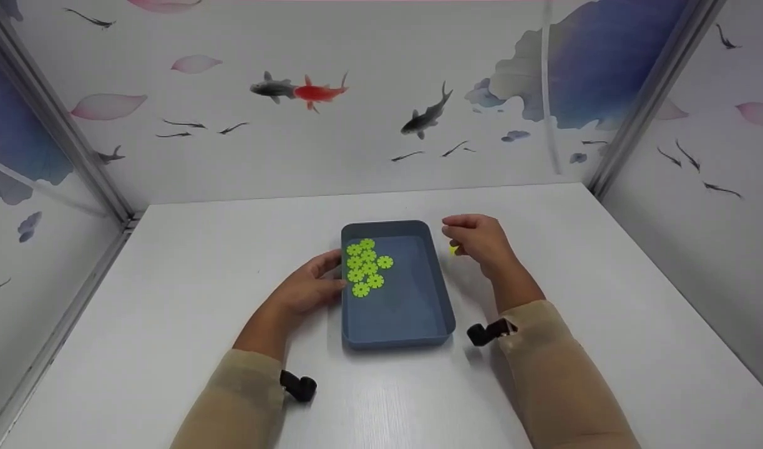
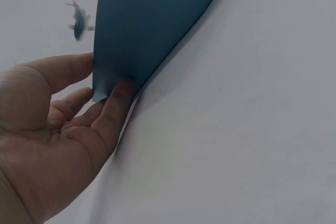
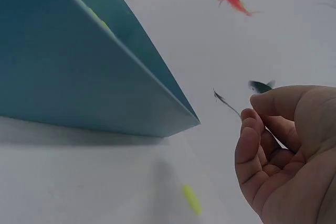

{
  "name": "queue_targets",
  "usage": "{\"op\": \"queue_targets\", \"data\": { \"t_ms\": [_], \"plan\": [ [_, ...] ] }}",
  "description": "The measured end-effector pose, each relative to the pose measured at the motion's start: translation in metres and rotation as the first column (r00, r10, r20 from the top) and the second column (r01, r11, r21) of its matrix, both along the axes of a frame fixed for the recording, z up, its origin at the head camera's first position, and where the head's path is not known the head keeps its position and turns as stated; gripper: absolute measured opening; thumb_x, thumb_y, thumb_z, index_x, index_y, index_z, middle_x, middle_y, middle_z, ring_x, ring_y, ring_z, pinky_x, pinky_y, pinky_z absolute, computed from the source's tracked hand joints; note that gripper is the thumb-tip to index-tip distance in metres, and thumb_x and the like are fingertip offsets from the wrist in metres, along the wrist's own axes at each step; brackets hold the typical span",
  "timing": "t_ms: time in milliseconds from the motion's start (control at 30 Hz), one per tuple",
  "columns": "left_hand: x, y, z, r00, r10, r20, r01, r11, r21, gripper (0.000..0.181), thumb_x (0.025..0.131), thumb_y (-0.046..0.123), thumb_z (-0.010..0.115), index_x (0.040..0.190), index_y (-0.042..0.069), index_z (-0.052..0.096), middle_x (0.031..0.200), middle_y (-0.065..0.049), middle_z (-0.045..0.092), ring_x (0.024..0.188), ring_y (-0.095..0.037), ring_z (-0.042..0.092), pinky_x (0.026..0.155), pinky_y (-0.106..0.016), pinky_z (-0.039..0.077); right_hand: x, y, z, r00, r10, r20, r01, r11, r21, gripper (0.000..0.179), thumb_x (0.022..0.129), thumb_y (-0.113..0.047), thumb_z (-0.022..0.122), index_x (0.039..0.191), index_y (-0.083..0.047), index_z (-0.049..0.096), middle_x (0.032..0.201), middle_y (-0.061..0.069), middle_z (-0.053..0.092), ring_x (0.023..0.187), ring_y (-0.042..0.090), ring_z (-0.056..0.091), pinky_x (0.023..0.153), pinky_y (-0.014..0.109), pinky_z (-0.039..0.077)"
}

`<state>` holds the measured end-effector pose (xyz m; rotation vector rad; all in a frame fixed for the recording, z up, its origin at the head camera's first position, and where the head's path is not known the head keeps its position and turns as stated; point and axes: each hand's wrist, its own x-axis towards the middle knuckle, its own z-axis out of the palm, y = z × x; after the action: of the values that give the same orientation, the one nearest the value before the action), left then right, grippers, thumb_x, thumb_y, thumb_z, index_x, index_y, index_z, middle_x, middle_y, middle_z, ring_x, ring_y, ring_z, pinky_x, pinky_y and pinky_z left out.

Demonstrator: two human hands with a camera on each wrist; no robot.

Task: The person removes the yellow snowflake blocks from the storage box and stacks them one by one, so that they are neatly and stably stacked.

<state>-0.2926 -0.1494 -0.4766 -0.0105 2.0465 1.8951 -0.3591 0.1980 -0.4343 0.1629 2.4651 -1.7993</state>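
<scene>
A blue-grey rectangular tray (image 1: pixel 412 312) sits on the white table, with several yellow-green flower-shaped discs (image 1: pixel 370 268) along its left side. My left hand (image 1: pixel 306 287) holds the tray's left wall. In the left wrist view its thumb is at the rim and its fingers lie against the outer side (image 2: pixel 152 19). Just right of the tray's far right corner is my right hand (image 1: pixel 481 240), its fingers curled and thumb against the index finger; nothing shows between them. A yellow-green piece (image 3: pixel 191 199) appears apart from and below that hand, blurred in the right wrist view.
White panels with painted fish (image 1: pixel 319 93), petals and leaves enclose the table (image 1: pixel 188 299) at the back and both sides. Metal posts (image 1: pixel 656 100) stand at the corners. A black wrist camera is strapped to each sleeve (image 1: pixel 556 355).
</scene>
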Motion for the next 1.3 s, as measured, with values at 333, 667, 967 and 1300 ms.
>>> {"op": "queue_targets", "data": {
  "t_ms": [333, 667, 967, 1300],
  "plan": [
    [-0.001, -0.001, 0.000, 0.999, -0.017, -0.036, 0.015, 0.999, -0.051, 0.078, 0.098, 0.008, 0.074, 0.166, 0.019, 0.039, 0.175, -0.003, 0.036, 0.163, -0.029, 0.035, 0.129, -0.047, 0.039, 0.014, -0.022, 0.013, 0.993, 0.106, -0.042, -0.108, 0.993, -0.039, 0.033, 0.100, -0.026, 0.076, 0.129, -0.011, 0.076, 0.116, 0.006, 0.074, 0.101, 0.030, 0.068, 0.078, 0.027, 0.061],
    [-0.002, -0.001, -0.001, 0.999, -0.013, -0.031, 0.012, 1.000, -0.027, 0.077, 0.098, 0.006, 0.073, 0.166, 0.019, 0.040, 0.175, -0.003, 0.037, 0.163, -0.027, 0.034, 0.128, -0.046, 0.040, 0.023, -0.048, 0.023, 0.983, 0.175, -0.050, -0.177, 0.984, -0.035, 0.025, 0.099, -0.027, 0.078, 0.121, -0.015, 0.079, 0.114, 0.008, 0.075, 0.091, 0.021, 0.064, 0.084, 0.033, 0.061],
    [-0.002, -0.001, 0.000, 0.999, -0.022, -0.025, 0.021, 0.999, -0.034, 0.076, 0.098, 0.007, 0.073, 0.165, 0.020, 0.041, 0.175, -0.003, 0.037, 0.162, -0.028, 0.036, 0.127, -0.047, 0.041, 0.022, -0.070, 0.024, 0.961, 0.276, -0.031, -0.278, 0.951, -0.136, 0.020, 0.099, -0.023, 0.077, 0.117, -0.013, 0.080, 0.106, 0.005, 0.073, 0.086, 0.018, 0.063, 0.076, 0.028, 0.059],
    [-0.003, -0.002, -0.002, 0.999, -0.029, -0.025, 0.028, 0.999, -0.024, 0.075, 0.099, 0.008, 0.073, 0.166, 0.021, 0.041, 0.174, -0.004, 0.037, 0.159, -0.028, 0.041, 0.126, -0.047, 0.043, -0.001, -0.092, 0.020, 0.937, 0.339, 0.081, -0.324, 0.933, -0.157, 0.024, 0.100, -0.029, 0.077, 0.121, -0.018, 0.080, 0.127, 0.011, 0.074, 0.094, 0.019, 0.065, 0.091, 0.034, 0.061]
  ]
}}
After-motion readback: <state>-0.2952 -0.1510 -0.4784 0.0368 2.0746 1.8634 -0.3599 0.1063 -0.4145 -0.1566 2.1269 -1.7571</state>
